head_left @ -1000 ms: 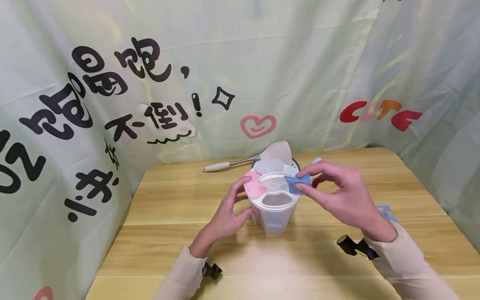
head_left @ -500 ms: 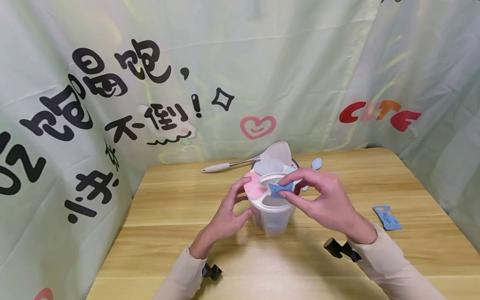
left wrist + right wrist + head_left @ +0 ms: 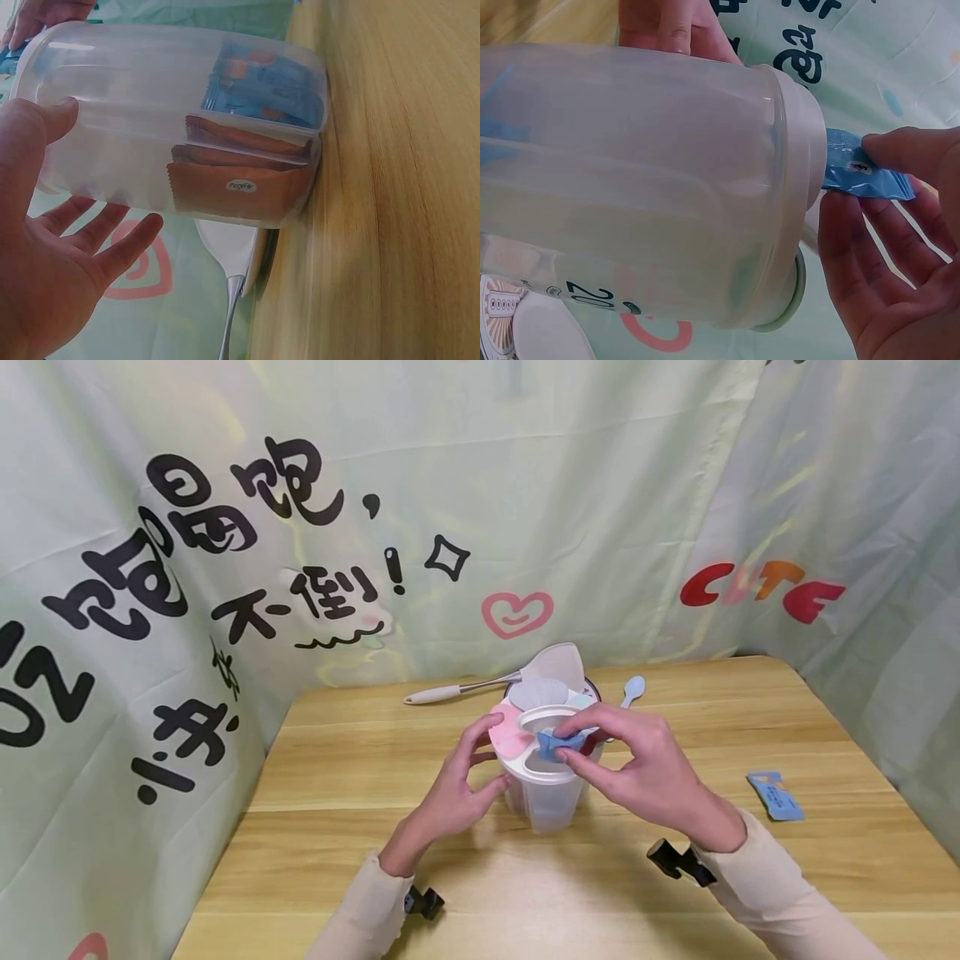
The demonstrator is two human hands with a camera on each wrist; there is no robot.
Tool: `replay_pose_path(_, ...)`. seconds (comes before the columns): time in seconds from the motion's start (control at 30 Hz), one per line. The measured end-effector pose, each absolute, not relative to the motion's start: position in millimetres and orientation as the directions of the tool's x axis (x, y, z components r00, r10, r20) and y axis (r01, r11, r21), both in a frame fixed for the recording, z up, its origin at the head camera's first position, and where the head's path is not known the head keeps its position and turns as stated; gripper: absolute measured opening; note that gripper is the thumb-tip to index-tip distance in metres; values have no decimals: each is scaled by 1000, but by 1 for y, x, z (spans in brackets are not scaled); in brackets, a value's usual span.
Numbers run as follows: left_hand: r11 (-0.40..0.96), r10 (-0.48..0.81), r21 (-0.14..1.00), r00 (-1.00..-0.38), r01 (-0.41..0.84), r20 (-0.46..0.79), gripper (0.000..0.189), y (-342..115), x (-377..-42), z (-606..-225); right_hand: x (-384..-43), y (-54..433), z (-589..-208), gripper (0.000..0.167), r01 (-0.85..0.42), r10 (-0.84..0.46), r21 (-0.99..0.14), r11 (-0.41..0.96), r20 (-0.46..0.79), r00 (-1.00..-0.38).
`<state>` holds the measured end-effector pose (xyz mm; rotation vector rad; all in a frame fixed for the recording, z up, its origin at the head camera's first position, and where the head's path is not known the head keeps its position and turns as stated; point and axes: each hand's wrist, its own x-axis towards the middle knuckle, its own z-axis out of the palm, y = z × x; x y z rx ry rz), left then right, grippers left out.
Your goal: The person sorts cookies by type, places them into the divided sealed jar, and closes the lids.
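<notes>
A clear plastic storage container (image 3: 550, 810) with a multi-compartment lid stands upright on the table. One lid flap is raised, exposing an opening at the front; a pink flap (image 3: 510, 733) lies beside it. My left hand (image 3: 457, 789) holds the container's left side, thumb in front. Between thumb and fingers of my right hand (image 3: 645, 768) is a small blue packet (image 3: 851, 166), whose end reaches the opening. In the left wrist view, blue packets (image 3: 262, 86) and brown packets (image 3: 240, 184) lie at the container's bottom in separate compartments.
Behind the container lies a spatula (image 3: 435, 694), its head over a round item that is mostly hidden. A pale blue spoon (image 3: 633, 687) is to the right, partly covered by my hand. Another blue packet (image 3: 776, 796) lies on the table's right side. A printed curtain surrounds the table.
My right hand has brought the blue packet left from the lid's right side to over the front opening, then slightly lower. My left hand has kept its place on the container.
</notes>
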<state>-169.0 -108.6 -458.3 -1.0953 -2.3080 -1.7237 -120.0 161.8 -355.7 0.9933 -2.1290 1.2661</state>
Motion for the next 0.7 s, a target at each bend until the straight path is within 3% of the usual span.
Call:
replay_pose_path(0.13, 122, 500, 814, -743, 568, 444, 83, -108, -169, -457, -120, 162, -357, 46, -796, -343, -518, 314, 719, -604)
replay_pose_path(0.33, 120, 497, 806, -738, 579, 456, 83, -108, -170, -458, -117, 166, -358, 35, -754, -330, -551, 358, 680, -654)
replay_pose_path(0.7, 122, 498, 814, -744, 569, 446, 83, -108, -170, -459, -113, 182, -362, 38, -757, -306, -536, 374, 699, -646)
